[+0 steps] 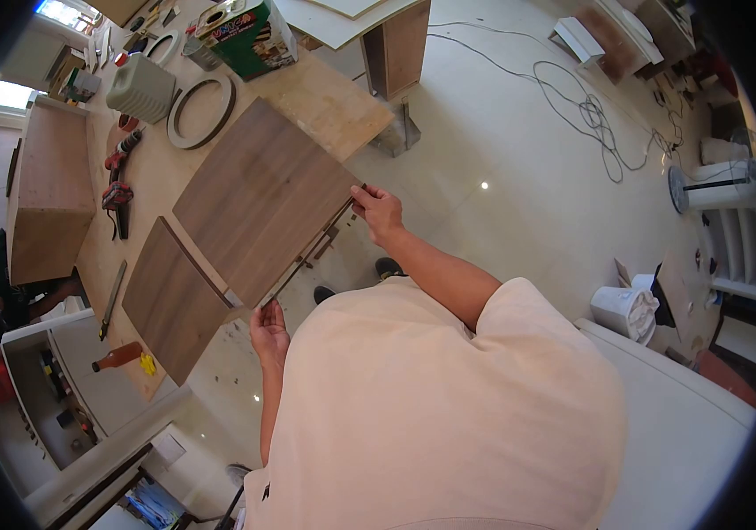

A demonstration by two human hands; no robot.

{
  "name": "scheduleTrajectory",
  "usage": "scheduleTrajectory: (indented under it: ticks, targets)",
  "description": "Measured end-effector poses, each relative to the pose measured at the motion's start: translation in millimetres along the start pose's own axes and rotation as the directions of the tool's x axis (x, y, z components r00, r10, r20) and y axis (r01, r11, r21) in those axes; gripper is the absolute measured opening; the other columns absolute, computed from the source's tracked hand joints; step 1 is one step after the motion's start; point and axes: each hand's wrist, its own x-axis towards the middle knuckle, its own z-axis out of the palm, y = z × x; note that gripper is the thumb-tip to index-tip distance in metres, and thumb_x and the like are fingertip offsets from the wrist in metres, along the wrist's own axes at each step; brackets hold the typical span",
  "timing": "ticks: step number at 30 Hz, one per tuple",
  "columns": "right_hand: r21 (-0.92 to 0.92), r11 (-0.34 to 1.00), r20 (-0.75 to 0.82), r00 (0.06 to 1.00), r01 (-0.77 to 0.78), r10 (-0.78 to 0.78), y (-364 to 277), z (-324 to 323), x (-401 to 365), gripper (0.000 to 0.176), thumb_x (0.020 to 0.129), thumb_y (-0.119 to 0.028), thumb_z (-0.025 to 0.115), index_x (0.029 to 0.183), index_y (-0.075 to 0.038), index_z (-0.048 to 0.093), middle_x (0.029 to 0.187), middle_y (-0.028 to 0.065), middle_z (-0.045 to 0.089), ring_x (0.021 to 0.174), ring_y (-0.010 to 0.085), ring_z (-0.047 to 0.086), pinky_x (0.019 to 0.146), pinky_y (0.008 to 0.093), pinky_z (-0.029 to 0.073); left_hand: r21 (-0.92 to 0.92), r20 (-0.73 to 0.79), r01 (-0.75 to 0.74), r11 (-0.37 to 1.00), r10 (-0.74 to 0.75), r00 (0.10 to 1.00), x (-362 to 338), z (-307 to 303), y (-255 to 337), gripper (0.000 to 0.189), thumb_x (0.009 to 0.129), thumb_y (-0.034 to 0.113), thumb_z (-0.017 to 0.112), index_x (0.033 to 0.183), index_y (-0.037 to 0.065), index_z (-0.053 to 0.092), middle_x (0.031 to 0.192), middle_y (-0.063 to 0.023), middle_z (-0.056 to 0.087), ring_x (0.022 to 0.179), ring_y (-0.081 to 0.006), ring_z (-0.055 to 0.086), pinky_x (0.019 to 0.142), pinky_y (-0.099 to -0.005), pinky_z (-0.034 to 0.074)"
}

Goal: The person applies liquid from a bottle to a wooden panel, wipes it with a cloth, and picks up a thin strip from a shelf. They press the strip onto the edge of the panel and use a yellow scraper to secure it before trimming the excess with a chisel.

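A large wood-grain panel (263,190) lies on the workbench, its near edge jutting over the bench side facing me. Along that edge runs a thin dark strip (309,254), stretching between my two hands. My right hand (380,213) pinches at the panel's right corner, where the strip ends. At the near corner, my left hand (269,332) has its fingers closed around the strip's other end. Whether my fingers also grip the panel itself is hard to see. A smaller wood-grain panel (170,305) lies just left of the large one, with a narrow gap between.
On the workbench (334,88) are a red cordless drill (117,181), a jerrycan (141,88), a ring (201,110), a green tin (245,35), a brown bottle (117,357) and a long file-like tool (113,299). Another person (20,287) is at left. Cables (590,110) cross the floor.
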Motion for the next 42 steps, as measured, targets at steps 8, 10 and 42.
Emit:
scheduleTrajectory:
  ticks: [8,10,42]
  targets:
    - [-0.001,1.000,-0.012,1.000,-0.004,0.004,3.5,-1.5,4.5,0.025,0.085,-0.013,0.075,0.102,0.001,0.062,0.093,0.0043,0.066,0.079,0.0129,0.062,0.071,0.0261,0.053,-0.018,-0.005,-0.004,1.000,0.004,1.000,1.6,-0.2,-0.5,0.019,0.096,0.012,0.052,0.100,-0.006,0.056,0.095,-0.0166,0.066,0.094,-0.0268,0.067,0.086,-0.0332,0.059]
    - [0.008,1.000,-0.010,1.000,-0.003,0.003,3.3,-1.9,4.6,0.026,0.085,-0.012,0.075,0.103,0.001,0.062,0.092,0.0044,0.066,0.079,0.0132,0.062,0.071,0.0267,0.053,-0.015,-0.005,-0.004,1.000,0.003,1.000,1.0,1.0,-0.5,0.019,0.096,0.012,0.052,0.100,-0.006,0.056,0.095,-0.0166,0.066,0.094,-0.0269,0.067,0.086,-0.0332,0.059]
    - [-0.002,0.999,-0.023,0.999,-0.043,0.043,4.5,-2.3,9.4,0.026,0.084,-0.010,0.075,0.104,-0.002,0.060,0.092,0.0036,0.064,0.081,0.0132,0.061,0.072,0.0278,0.052,-0.063,0.011,-0.011,0.998,0.011,1.000,3.3,-1.3,-3.5,0.017,0.095,0.010,0.052,0.099,-0.005,0.057,0.097,-0.0166,0.066,0.095,-0.0275,0.066,0.086,-0.0335,0.058]
